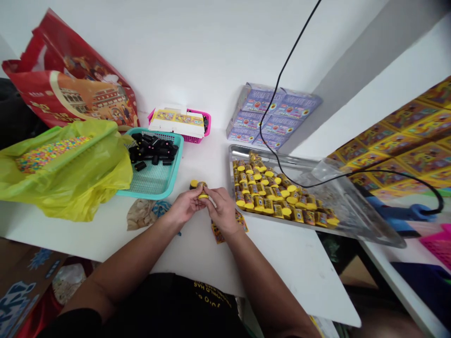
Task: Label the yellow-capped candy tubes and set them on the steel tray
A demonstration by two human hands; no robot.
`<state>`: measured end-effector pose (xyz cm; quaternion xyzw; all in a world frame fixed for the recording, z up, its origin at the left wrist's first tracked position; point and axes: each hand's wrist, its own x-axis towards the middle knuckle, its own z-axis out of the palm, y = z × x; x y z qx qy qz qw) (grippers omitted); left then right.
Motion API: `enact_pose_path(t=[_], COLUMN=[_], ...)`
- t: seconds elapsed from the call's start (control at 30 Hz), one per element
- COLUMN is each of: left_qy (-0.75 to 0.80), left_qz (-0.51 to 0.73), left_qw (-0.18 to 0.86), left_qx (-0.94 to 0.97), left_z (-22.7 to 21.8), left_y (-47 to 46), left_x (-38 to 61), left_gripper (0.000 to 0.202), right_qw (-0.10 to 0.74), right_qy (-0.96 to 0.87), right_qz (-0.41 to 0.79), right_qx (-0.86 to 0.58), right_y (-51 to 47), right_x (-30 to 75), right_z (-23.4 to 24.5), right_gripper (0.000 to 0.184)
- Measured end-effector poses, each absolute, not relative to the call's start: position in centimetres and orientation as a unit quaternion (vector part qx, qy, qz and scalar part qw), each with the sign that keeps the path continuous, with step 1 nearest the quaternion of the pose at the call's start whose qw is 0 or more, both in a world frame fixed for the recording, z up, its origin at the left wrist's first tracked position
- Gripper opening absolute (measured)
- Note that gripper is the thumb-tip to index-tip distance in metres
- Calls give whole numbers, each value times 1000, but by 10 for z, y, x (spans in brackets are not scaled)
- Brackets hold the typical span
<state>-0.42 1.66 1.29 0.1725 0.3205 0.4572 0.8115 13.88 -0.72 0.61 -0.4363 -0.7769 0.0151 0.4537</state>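
Between my two hands, over the middle of the white table, is a small yellow-lidded canister (203,195). My left hand (188,205) pinches it from the left, and my right hand (221,206) has its fingers on the other side. Just behind my fingers stands another small canister (193,184) with a yellow top and dark body. Printed label sheets (217,234) lie partly hidden under my right wrist. To the right, a metal tray (282,159) holds many labelled canisters (269,193). A turquoise basket (150,183) at the left contains black canisters (155,149).
A crumpled cloth (141,214) lies near my left forearm. Colourful beads (52,152) fill a container in a yellow bag (105,183). Purple boxes (271,112) stand by the wall, near a pink basket (192,139). A black cable (282,70) hangs across the tray.
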Motion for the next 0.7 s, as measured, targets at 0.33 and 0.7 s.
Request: enact_pose_path(t=[0.33,0.7], left_qy=[314,306], left_qz=[463,485], left_qw=[811,804], left_qx=[173,157], left_z=[19,17], left_y=[14,16], left_x=[-2,-5], left_gripper=[17,14], right_qw=[466,495], right_qy=[-758,-745], right_qz=[25,29], right_qx=[-456,-445], right_y=[-5,-7], right_x=[141,137], right_z=[5,5], right_gripper=[21,21])
